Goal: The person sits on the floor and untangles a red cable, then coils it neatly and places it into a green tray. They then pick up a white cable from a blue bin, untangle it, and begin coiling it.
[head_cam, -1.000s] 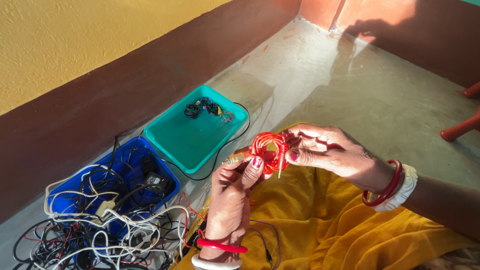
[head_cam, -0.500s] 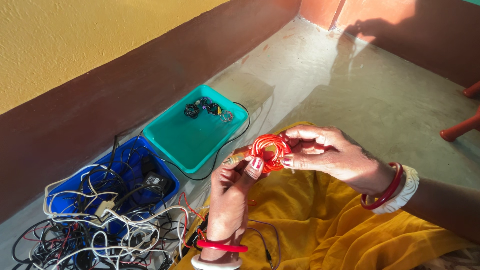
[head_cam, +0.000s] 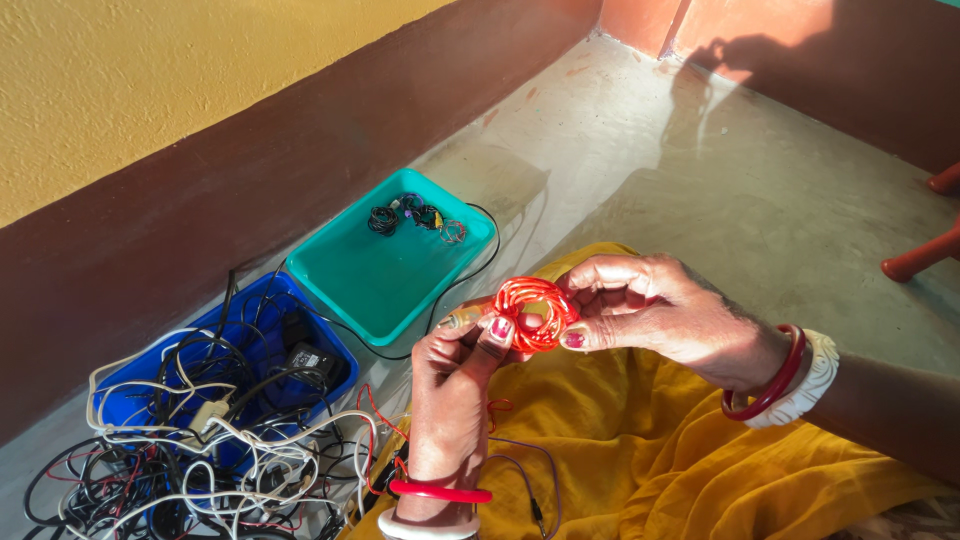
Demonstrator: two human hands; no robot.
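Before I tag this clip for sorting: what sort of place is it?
Probably a home floor corner: bare concrete floor, painted wall, and trays of tangled cables beside someone seated.

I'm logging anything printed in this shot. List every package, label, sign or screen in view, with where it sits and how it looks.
None in view: no package, sign or screen.
Nearest to one: black adapter block, in the blue tray among tangled cables; any label is too small to tell.
Teal tray, by the wall: plain, unlabelled.
Red coiled wire, held by both hands: bare, no tag.
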